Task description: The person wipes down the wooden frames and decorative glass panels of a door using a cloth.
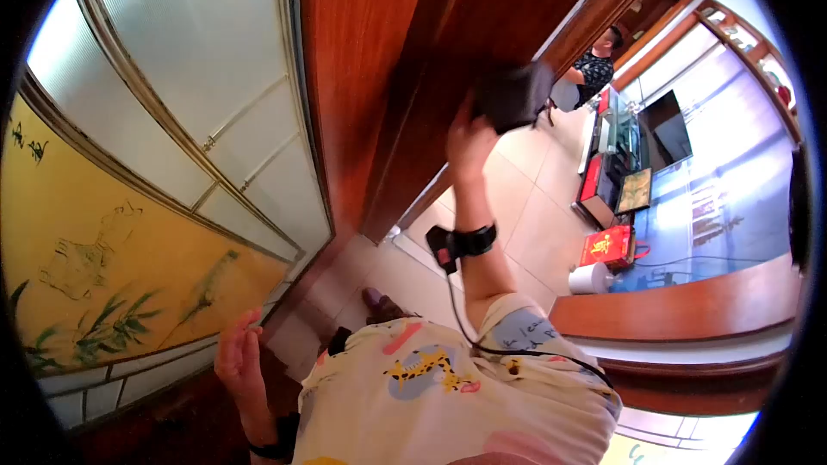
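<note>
My right hand (471, 146) is raised in front of a brown wooden door (469, 60), its fingers closed on a dark boxy object (514, 96). Motion blurs that object, and I cannot tell its kind. A black strap device (469, 243) with a cable circles my right forearm. At the lower left, my left hand (239, 357) hangs with its fingers loosely stretched and nothing in them. It is nearest to a yellow painted panel (146, 275) with bamboo drawings, and a dark band (274, 439) wraps its wrist.
Frosted glass panels (207, 52) in metal frames line the left. Beyond the doorway lies a tiled floor (525, 181). A person (593, 69) sits at the back, past a television (665, 129). A red gift bag (607, 245) and a white cylinder (590, 278) stand along the right.
</note>
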A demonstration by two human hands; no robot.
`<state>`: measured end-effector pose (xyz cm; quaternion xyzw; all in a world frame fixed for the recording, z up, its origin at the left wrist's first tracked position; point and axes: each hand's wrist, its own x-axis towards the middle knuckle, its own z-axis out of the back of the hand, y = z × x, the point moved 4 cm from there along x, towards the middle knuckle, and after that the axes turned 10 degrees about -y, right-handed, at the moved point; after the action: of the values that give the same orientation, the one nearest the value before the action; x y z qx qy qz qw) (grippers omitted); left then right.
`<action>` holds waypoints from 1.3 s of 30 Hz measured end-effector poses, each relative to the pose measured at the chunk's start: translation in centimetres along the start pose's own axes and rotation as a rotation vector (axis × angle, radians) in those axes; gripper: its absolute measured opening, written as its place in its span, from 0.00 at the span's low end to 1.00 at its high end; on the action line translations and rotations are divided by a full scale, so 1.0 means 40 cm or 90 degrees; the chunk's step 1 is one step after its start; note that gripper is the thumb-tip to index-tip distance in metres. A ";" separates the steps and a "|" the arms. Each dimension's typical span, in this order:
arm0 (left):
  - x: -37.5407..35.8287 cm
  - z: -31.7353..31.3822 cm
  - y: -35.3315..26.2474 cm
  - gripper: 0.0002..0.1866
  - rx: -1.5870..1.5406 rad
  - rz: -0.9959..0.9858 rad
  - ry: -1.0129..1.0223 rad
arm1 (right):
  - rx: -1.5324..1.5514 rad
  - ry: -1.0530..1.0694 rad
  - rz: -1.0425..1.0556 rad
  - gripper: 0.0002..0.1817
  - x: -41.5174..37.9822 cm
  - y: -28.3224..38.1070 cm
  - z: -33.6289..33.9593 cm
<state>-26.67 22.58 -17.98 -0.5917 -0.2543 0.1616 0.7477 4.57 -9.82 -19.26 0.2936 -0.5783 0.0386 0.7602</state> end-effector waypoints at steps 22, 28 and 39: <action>-0.034 0.016 -0.018 0.11 -0.019 -0.074 0.076 | -0.175 -0.014 0.602 0.23 0.546 0.373 0.019; -0.056 0.045 -0.015 0.11 -0.070 0.013 -0.038 | -0.235 0.165 0.568 0.20 0.331 0.287 -0.043; -0.023 0.007 0.037 0.13 0.040 -0.032 0.048 | -0.145 0.635 0.619 0.22 -0.295 0.024 -0.094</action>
<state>-27.48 22.66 -19.52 -0.5669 -0.2352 0.1283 0.7790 3.52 -3.85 -30.13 -0.1319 -0.2270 0.4431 0.8572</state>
